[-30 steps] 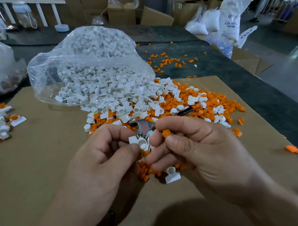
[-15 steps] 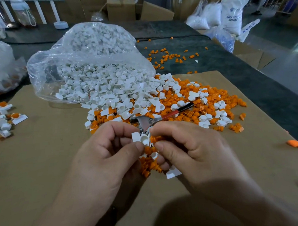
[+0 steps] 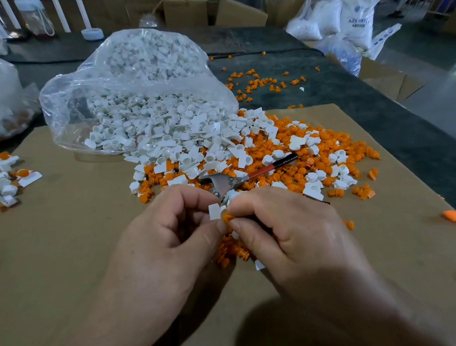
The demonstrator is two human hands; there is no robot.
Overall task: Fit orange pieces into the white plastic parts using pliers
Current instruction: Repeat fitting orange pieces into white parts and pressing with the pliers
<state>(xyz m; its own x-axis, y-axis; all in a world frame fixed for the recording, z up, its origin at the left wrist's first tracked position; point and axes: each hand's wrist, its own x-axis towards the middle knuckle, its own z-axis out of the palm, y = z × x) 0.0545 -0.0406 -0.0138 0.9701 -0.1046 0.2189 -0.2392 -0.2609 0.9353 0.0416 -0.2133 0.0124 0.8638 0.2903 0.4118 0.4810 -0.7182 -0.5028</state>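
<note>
Left hand is pinching white part, right hand pinching orange piece, just below pliers. Few assembled units are lying far left of pliers; loose heap apparently awaiting fitting.

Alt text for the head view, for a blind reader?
The left hand pinches a white part while the right hand pinches an orange piece against it, over brown cardboard. Behind them: pliers, a heap of both parts, and a clear bag of white ones.

Bag behind pile, pliers on pile, pile on cardboard
</note>
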